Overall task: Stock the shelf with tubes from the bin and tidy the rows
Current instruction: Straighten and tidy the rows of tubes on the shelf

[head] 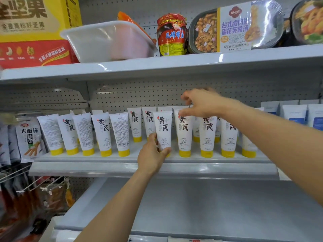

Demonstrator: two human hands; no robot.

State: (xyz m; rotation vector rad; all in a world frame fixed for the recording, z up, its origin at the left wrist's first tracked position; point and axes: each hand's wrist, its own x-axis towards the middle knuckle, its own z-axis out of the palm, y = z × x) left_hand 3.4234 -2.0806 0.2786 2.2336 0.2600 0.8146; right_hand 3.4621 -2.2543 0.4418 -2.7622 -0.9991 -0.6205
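Currently tidying: left hand [151, 153] is gripping, fingers curled, a front-row tube [162, 127] standing on the shelf [209, 169], right hand [201, 103] is hovering blurred, fingers apparently parted and empty, over the neighbouring tube [184, 135]; next, squaring both upright.

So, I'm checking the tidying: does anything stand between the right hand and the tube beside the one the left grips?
Nothing visible does. The right hand hovers open at the top of that tube, while the left hand grips the neighbouring tube low down.
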